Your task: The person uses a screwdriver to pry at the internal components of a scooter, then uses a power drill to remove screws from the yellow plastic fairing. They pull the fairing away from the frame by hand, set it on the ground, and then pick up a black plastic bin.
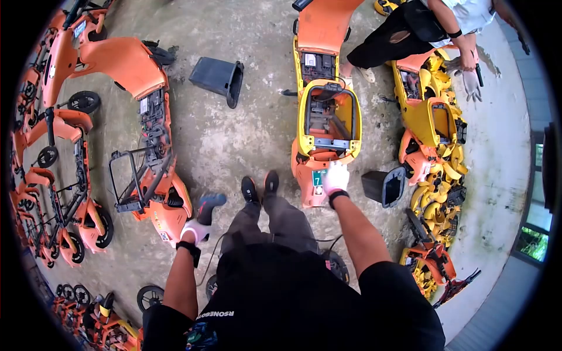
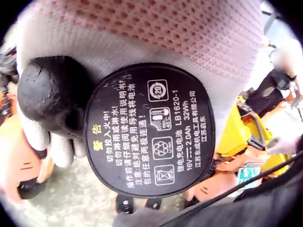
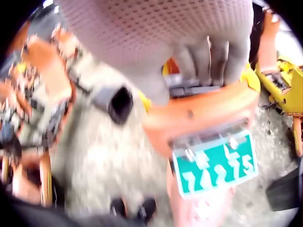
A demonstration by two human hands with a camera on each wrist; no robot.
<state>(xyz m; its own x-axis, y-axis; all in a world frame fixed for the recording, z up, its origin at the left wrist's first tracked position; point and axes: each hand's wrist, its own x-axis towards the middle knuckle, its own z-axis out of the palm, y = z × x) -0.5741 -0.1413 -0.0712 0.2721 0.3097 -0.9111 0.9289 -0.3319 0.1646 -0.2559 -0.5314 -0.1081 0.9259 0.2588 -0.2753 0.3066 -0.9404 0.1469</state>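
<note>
My gloved left hand grips a blue and black cordless drill low on the left. In the left wrist view the round battery base faces the camera, with white and yellow lettering on its label. My gloved right hand holds the tail of an orange scooter, fingers bent over the rear edge above a green number plate. Ahead of that hand, a yellow-rimmed opening exposes the scooter's inner frame, and the battery bay in front is uncovered.
A stripped orange scooter stands on my left. Black bins lie on the concrete, one ahead, another right. Another person stands at the upper right beside a partly stripped scooter. Yellow panels pile along the wall.
</note>
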